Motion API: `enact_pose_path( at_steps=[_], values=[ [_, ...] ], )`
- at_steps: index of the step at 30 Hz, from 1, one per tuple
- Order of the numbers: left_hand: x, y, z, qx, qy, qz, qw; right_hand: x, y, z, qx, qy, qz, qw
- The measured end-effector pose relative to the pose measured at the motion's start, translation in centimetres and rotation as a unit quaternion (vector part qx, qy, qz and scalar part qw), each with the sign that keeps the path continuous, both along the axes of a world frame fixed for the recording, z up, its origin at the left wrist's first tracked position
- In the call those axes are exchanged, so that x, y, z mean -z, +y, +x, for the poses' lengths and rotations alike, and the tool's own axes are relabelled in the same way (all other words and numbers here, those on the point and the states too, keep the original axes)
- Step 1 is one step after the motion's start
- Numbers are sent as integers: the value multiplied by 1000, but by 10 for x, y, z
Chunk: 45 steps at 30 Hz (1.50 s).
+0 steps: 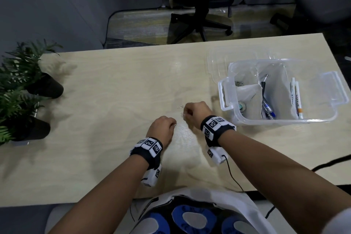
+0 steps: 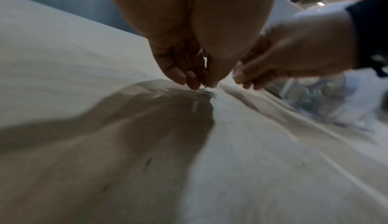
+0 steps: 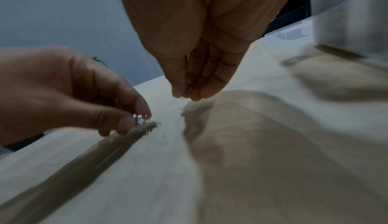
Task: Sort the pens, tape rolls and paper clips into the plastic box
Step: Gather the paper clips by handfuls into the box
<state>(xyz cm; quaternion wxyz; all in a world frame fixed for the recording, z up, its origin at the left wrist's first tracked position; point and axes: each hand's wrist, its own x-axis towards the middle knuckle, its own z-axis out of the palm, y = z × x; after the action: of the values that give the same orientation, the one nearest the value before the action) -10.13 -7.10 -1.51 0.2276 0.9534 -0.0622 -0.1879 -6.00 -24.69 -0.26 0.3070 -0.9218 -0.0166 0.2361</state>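
paper clips [image 2: 206,94] mid-table, pinched by left hand [image 1: 163,129]

Left hand [image 1: 161,129] pinching paper clips [image 1: 175,125] over the table [image 1: 114,85]; right hand [image 1: 195,113] curled just beside it, a loose clip [image 1: 180,106] just beyond. Plastic box [image 1: 281,91] with pens [image 1: 267,108] right of both.

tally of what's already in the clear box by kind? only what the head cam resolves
In the clear plastic box, as the head view resolves it:
White markers with orange bands: 2
Blue and dark pens: at least 3, overlapping
Tape rolls: 1
Small metal clip cluster: 1 heap, not countable
Total: at least 7
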Motion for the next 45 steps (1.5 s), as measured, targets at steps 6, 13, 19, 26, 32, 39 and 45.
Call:
enact_pose_path(
  at_steps=[6,13,19,26,32,39,45],
  values=[
    [7,-5,-9,90,-21,112,989,5,11,24,-19,-28,-60,998],
    [2,-12,-2,114,-3,175,978,12,15,35,-96,-38,-113,988],
    [-1,-21,3,123,13,227,966,13,26,38,-159,-42,-172,971],
    [1,-23,1,98,31,215,971,10,31,39,-168,13,-192,967],
    [10,-14,-6,76,13,160,984,15,28,29,-154,10,-193,969],
    [8,8,-1,-99,6,-11,995,16,15,25,-90,11,-176,980],
    [10,0,-5,-24,13,12,1000,23,12,16,-65,4,-166,984]
  ],
)
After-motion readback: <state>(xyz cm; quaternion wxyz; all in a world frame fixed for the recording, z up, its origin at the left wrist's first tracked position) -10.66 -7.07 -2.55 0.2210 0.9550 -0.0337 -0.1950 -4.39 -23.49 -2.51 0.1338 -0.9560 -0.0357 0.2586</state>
